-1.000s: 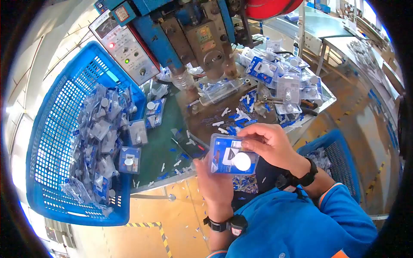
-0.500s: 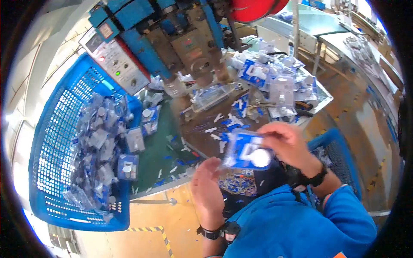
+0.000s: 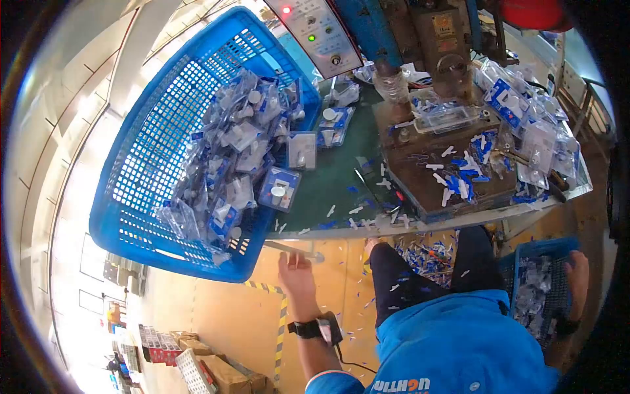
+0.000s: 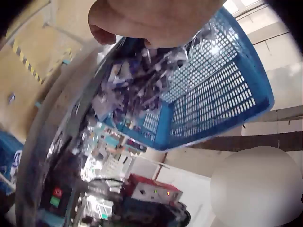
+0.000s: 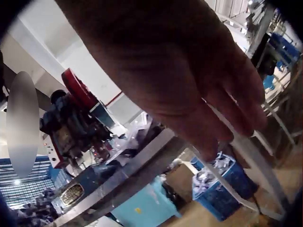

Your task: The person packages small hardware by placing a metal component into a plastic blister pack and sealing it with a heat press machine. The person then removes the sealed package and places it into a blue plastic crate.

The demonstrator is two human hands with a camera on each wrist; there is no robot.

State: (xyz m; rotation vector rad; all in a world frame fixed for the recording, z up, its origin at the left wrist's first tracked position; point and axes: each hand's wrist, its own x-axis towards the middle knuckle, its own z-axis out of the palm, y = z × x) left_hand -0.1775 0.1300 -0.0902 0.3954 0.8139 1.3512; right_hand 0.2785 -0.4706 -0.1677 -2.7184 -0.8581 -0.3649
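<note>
My left hand (image 3: 298, 279) hangs below the bench's front edge, its fingers loosely bent around nothing. The large blue basket (image 3: 105, 217), heaped with clear blister packs (image 3: 243, 138) on blue cards, is nearest to it. At the far right, my right hand (image 3: 577, 279) is beside the rim of a smaller blue basket (image 3: 514, 259), which holds more clear packs (image 3: 535, 285). In the right wrist view the fingers (image 5: 239, 111) extend loosely with no pack in them.
A press (image 3: 453, 72) and its control box (image 3: 315, 33) stand behind the green bench top (image 3: 335, 197). White and blue scraps (image 3: 459, 177) litter the press plate. More packs (image 3: 541, 141) pile up at the right. Scraps also lie on the floor between the legs.
The blister pack has left my right hand, which moved right and down to the smaller basket. My left hand dropped away from the pack. The head view has shifted left.
</note>
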